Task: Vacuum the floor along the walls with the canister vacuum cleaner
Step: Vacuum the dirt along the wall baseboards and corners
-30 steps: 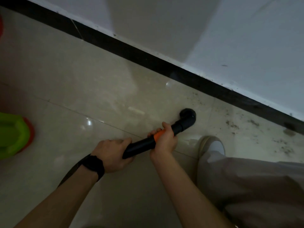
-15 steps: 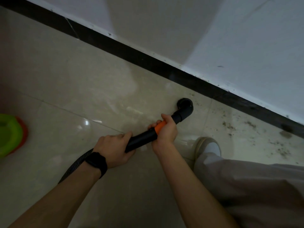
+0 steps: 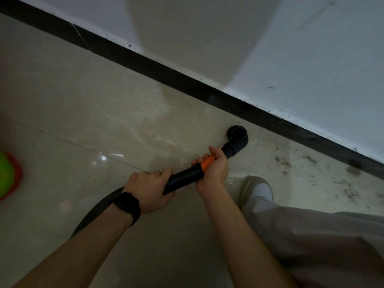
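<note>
A black vacuum tube with an orange collar runs up to the right and ends in a round black nozzle. The nozzle sits on the beige tiled floor, just short of the black skirting board under the white wall. My right hand grips the tube at the orange collar. My left hand, with a black watch on the wrist, grips the tube's rear end. From there the ribbed black hose drops away to the lower left. The canister is out of view.
Dark crumbs and dust lie scattered on the tiles to the right, along the skirting. My foot in a light shoe and a grey trouser leg stand at the right. A green and red object sits at the left edge.
The nozzle has slid forward across the tiles, closer to the skirting board. Both hands keep their grip on the tube, and more of the hose shows behind my left wrist.
</note>
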Demonstrator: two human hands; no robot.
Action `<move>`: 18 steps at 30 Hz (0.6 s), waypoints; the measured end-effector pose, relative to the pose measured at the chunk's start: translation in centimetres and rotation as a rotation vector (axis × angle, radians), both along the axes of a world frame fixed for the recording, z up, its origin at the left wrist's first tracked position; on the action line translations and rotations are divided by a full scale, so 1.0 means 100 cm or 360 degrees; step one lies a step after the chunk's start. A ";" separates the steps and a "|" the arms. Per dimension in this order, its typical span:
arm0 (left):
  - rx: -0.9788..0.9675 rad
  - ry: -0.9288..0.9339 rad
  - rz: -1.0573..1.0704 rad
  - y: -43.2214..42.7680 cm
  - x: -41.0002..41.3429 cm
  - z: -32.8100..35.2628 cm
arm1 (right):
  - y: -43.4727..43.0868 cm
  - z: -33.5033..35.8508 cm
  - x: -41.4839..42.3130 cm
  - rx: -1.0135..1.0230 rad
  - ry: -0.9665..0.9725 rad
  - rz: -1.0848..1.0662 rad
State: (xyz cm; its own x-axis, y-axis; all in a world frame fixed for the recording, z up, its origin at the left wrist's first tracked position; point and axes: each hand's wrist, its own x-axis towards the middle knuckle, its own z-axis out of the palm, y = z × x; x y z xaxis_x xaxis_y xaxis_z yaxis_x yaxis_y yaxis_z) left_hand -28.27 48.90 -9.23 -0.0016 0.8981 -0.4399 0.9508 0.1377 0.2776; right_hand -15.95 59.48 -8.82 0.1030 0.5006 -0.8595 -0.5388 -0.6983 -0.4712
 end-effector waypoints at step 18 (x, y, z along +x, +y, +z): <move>0.0105 -0.0091 0.0105 0.026 0.001 -0.003 | 0.034 0.003 -0.002 0.0130 0.0090 0.0103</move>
State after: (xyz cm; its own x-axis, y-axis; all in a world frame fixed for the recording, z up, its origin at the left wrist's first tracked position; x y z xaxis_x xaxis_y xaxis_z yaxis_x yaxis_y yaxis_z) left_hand -28.16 51.54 -9.53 -0.0380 0.9239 -0.3807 0.9226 0.1788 0.3418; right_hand -16.10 62.86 -8.54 0.0204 0.5735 -0.8190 -0.5212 -0.6929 -0.4982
